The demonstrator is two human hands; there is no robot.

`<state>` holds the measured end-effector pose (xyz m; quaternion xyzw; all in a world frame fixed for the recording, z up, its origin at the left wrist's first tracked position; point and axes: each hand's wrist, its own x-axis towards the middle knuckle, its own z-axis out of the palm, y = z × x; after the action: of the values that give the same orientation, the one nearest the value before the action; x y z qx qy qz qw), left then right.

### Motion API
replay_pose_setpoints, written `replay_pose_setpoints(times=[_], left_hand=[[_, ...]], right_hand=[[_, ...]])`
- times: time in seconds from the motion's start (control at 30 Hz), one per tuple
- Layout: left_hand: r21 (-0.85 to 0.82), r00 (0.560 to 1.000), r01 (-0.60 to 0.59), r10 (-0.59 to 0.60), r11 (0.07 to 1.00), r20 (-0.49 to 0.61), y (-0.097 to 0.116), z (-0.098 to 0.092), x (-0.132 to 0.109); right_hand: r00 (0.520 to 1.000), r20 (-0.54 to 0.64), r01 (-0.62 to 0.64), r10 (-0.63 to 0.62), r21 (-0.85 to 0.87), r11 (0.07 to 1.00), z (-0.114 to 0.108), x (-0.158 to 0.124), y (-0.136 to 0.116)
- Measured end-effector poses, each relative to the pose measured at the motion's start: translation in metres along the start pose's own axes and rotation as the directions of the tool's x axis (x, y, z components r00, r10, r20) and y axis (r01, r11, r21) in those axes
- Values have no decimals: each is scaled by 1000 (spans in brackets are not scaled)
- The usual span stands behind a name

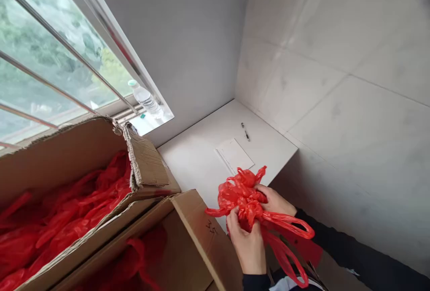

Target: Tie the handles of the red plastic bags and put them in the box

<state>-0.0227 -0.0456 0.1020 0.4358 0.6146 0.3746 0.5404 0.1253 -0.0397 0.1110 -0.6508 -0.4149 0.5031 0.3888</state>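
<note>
A: What is sitting on the left?
B: An open cardboard box (67, 156) is lying there, brimming with loose red bags (67, 219). A second box (188, 246) is standing nearer, its flap leaning toward the hands, probably for easy reach. Farther back, a water bottle (146, 99) is lying on the window sill.
A: And the white table (198, 156)?
B: A notebook (234, 155) and a pen (245, 132) are lying at its far end, apart from the hands.
A: The hands?
B: Both are closing on a crumpled red plastic bag (240, 194), just right of the near box. The left hand (247, 241) is gripping the bunch from below. The right hand (275, 201) is pinching it from the far side, seemingly gathering it while the handles are dangling.
</note>
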Motion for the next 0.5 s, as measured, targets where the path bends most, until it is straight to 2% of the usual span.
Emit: replay_pose_setpoints(times=[0.1,0.2,0.37,0.5], left_hand=[[26,985,107,-103,994,-136,-4,28,35],[67,973,181,-168,981,-160,-5,65,60],[108,972,234,-231,966,-44,-4,128,88],[148,982,169,-180,975,65,6,166,107]], right_hand=[[988,150,-43,43,-5,999,-12,63,15],[973,198,-127,122,15,992,-38,98,35],[959,165,-238,231,24,971,-95,117,73],[960,21,-279,278,35,960,-130,118,102]])
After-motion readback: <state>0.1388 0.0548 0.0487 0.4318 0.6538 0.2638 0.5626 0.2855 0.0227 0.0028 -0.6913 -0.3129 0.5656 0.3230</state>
